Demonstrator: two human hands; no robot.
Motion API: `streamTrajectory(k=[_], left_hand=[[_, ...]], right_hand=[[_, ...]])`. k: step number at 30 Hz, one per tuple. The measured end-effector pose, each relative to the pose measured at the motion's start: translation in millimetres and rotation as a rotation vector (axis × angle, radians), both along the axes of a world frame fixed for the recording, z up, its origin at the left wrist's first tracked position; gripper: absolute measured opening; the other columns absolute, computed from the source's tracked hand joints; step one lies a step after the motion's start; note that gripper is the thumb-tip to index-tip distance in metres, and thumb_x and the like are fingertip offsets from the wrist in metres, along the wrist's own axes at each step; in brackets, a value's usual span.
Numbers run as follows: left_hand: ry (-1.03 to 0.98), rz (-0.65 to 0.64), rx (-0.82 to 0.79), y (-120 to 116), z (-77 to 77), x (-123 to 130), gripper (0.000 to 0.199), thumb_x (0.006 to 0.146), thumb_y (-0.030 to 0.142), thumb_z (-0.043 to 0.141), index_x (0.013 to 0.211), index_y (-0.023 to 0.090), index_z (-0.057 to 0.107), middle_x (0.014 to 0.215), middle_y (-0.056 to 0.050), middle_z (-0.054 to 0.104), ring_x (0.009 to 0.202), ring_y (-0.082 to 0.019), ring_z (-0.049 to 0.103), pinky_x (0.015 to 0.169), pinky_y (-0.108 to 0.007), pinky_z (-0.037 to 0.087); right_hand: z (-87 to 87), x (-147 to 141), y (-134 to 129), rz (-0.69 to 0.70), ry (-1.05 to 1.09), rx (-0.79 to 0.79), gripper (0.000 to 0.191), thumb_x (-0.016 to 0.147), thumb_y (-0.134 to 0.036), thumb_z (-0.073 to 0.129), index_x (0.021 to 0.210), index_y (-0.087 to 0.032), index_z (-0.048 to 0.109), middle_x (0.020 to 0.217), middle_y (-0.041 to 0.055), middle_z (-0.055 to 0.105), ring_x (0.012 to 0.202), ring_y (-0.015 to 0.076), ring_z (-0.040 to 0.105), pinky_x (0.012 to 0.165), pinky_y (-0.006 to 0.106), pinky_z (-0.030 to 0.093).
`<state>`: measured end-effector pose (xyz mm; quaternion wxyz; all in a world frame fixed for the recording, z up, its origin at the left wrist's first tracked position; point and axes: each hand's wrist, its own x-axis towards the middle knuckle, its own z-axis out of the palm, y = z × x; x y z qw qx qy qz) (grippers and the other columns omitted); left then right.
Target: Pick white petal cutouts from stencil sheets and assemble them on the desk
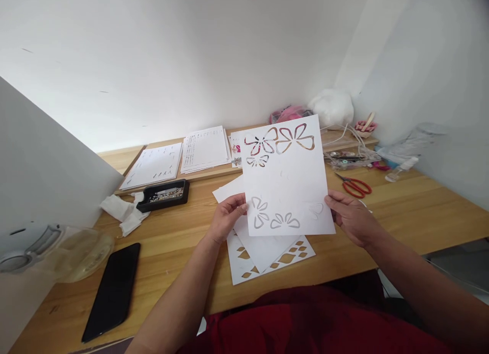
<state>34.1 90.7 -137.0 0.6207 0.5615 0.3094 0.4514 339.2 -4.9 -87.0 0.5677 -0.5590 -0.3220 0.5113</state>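
Observation:
A white paper sheet (pixel 286 186) with flower and butterfly shapes cut out of it is held up in front of me, tilted toward my view. My left hand (pixel 228 216) pinches its lower left edge between thumb and fingers. On the opposite edge, my right hand (pixel 349 215) grips the lower right side. Through the upper cut-outs the desk and coloured things behind show. Beneath it on the desk lie more white sheets, one a cut-out sheet (pixel 239 272) with leaf or diamond-shaped holes, partly covered by another.
Red-handled scissors (pixel 356 187) lie to the right. At left are a black tray (pixel 164 195) of small beads, crumpled white cloth (pixel 123 211), a phone (pixel 111 293) and a clear jug (pixel 76 252). Paper stacks (pixel 204 147) rest on the raised back ledge, with a small basket (pixel 365 126) farther right.

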Motion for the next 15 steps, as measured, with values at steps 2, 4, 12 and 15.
streamTrajectory(k=[2,4,12,15], left_hand=[[-0.005,-0.008,-0.002,-0.1,-1.0,0.0,0.037,0.080,0.033,0.074,0.114,0.019,0.070,0.111,-0.009,0.070,0.100,-0.021,0.063,0.090,-0.034,0.048],[0.012,-0.008,-0.010,0.1,-1.9,-0.1,0.039,0.080,0.033,0.074,0.116,0.019,0.069,0.114,-0.010,0.069,0.104,-0.021,0.062,0.094,-0.036,0.046],[0.048,-0.008,-0.074,-2.9,5.0,3.9,0.044,0.074,0.033,0.079,0.114,0.019,0.068,0.091,-0.005,0.070,0.077,-0.014,0.061,0.064,-0.024,0.048],[0.076,-0.037,-0.076,-4.9,8.3,5.3,0.045,0.075,0.036,0.077,0.115,0.018,0.067,0.087,-0.005,0.068,0.070,-0.013,0.059,0.057,-0.023,0.047]], right_hand=[[-0.8,0.7,0.6,-0.008,-0.022,0.001,0.015,0.075,-0.033,0.074,0.090,-0.031,0.075,0.093,0.0015,0.076,0.074,0.0190,0.069,0.065,0.030,0.058],[-1.9,1.5,1.5,-0.007,-0.038,-0.001,0.016,0.074,-0.033,0.074,0.090,-0.030,0.075,0.093,0.0019,0.076,0.075,0.0195,0.070,0.066,0.030,0.059],[-3.9,0.4,5.0,-0.006,0.017,0.004,0.020,0.072,-0.033,0.078,0.091,-0.030,0.075,0.094,-0.0003,0.076,0.078,0.0187,0.070,0.067,0.028,0.058],[-4.1,-1.4,6.2,0.014,0.021,0.011,0.019,0.074,-0.034,0.077,0.092,-0.030,0.075,0.094,-0.0004,0.076,0.080,0.0185,0.070,0.069,0.028,0.058]])
